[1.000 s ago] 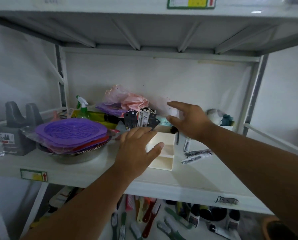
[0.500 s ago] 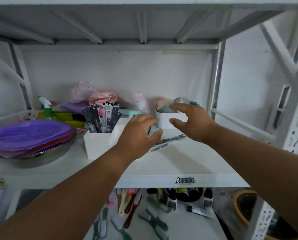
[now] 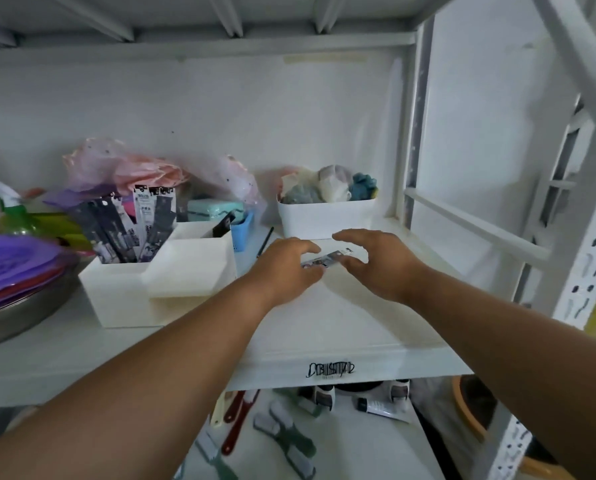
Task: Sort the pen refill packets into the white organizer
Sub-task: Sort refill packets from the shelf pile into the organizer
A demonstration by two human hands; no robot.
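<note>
A pen refill packet (image 3: 331, 258) lies on the white shelf (image 3: 324, 327), right of the white organizer (image 3: 171, 282). My left hand (image 3: 286, 268) has its fingers and thumb pinched around the packet's left end. My right hand (image 3: 379, 261) hovers open at the packet's right end, its thumb touching or nearly touching it. Several dark and white refill packets (image 3: 133, 226) stand upright in the organizer's back left compartment. One dark packet (image 3: 224, 221) leans in the back right compartment. The front compartments look empty.
A white bin of cloth items (image 3: 324, 220) stands just behind my hands, a small blue basket (image 3: 242, 232) to its left. Purple lids in a metal bowl (image 3: 15, 271) fill the left side. The shelf's upright post (image 3: 410, 133) stands at right. Brushes (image 3: 282, 438) lie on the lower shelf.
The view has swung right and closer. My left hand left the organizer and reached right to the loose packet. My right hand dropped down to the packet's other end.
</note>
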